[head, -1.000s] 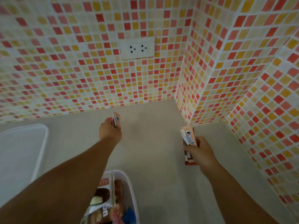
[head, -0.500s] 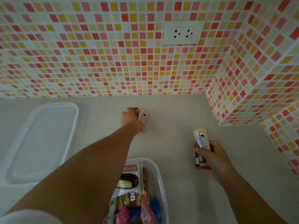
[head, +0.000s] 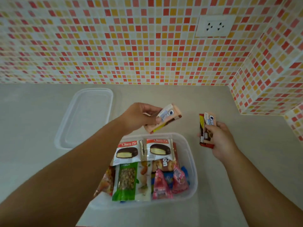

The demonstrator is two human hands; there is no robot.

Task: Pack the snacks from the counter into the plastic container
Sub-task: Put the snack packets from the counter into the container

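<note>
A clear plastic container [head: 192, 159] stands on the counter in front of me. It holds two Choco Pie packs [head: 142, 150], a green nut bag [head: 127, 181], pink packets [head: 164, 185] and other snacks. My left hand [head: 139, 117] holds peach cream-biscuit packs [head: 165, 117] just above the container's far rim. My right hand [head: 221, 141] grips a peach biscuit pack and a brown-red snack bar [head: 205, 130] over the counter, right of the container.
The container's clear lid [head: 85, 118] lies flat on the grey counter [head: 32, 128] to the back left. Mosaic-tiled walls close the back and right side, with a white socket [head: 214, 27] high on the back wall.
My left hand lifted its packs off the far counter and drew them back over the container's far rim. The right hand stayed close to where it was. The view tilted down and left.
</note>
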